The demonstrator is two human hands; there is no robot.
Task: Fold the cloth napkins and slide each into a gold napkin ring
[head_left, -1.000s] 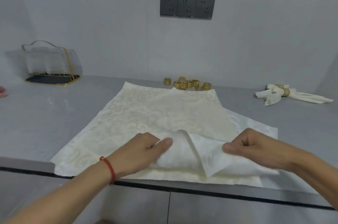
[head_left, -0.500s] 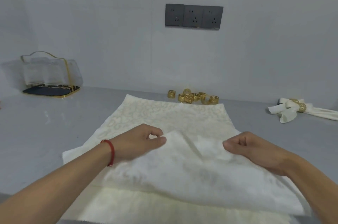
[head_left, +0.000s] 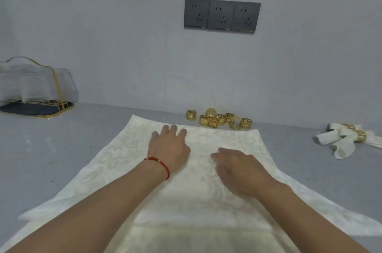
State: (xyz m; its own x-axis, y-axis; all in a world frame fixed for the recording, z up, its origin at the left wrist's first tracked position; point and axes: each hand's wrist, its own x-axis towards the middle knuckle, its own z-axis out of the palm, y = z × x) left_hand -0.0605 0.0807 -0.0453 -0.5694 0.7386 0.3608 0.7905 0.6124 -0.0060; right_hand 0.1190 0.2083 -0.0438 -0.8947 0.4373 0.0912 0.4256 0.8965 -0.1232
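**Both hands flat on the napkin, rings waiting at the back**

Fingers [head_left: 172, 131] of the left hand [head_left: 168, 149] are straight and a bit spread, lying flat on the cream patterned napkin [head_left: 115, 161] near its far edge. The right hand [head_left: 240, 170] is palm down just beside it, fingers loosely extended on the cloth, pinching nothing. There's a red string bracelet [head_left: 160, 165] on the left wrist.

The napkin is spread wide on the grey desk [head_left: 51, 149], and a second cloth layer pokes out at the near corners on both sides. Its far edge stops just short of the pile of gold napkin rings [head_left: 219, 120], which sit against the wall. Bare desk on both sides of the cloth, more on the left.

Far right, near the frame edge: two finished napkins [head_left: 339, 141] rolled up in gold rings, well apart from the hands.

Back left there's a clear holder with gold trim [head_left: 37, 87] on a dark base; can't tell what's in it, if anything. Three dark wall sockets [head_left: 222, 15] above the rings. No readable writing anywhere.
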